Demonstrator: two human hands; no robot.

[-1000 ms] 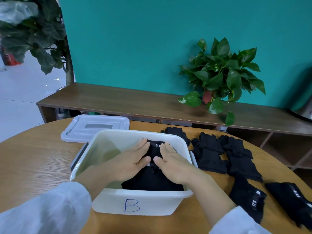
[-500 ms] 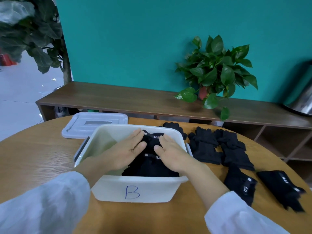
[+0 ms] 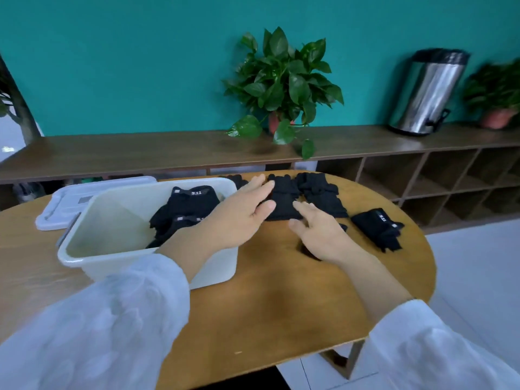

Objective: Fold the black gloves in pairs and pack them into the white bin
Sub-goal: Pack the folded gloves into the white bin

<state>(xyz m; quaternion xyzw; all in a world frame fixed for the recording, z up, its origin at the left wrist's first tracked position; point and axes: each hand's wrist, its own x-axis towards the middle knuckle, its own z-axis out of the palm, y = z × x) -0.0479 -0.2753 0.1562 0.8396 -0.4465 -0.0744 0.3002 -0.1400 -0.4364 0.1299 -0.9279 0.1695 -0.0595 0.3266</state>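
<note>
So at this point both hands were out over the loose gloves, just right of the white bin (image 3: 146, 260). Left hand (image 3: 239, 212) had its grip wide, fingers straight and spread, holding nothing, hovering by the near-right rim of the bin with the fingertips reaching onto the flat black glove (image 3: 282, 202) beside it. Right hand (image 3: 318, 235) was also loose and empty, fingers only a little bent, low over the table (image 3: 275, 305) just right of the bin. Couldn't tell if it was actually touching anything.

Inside the bin, a stack of folded gloves (image 3: 185, 209) sat against the right wall, the left half bare. More gloves lay further right of the bin: another flat one (image 3: 323, 195) touching the first, and a folded-looking bundle (image 3: 378, 228) well apart near the table's edge. The bin's lid (image 3: 70, 201) was behind its left corner.

What could go wrong, my guess: those two flat gloves overlap and they're all the same black, so a sloppy grab could drag both along or pair up mismatched ones. Knit fabric is floppy too, so a fold might spring open on the way in. And that far bundle could get knocked off the edge by a sleeve.
</note>
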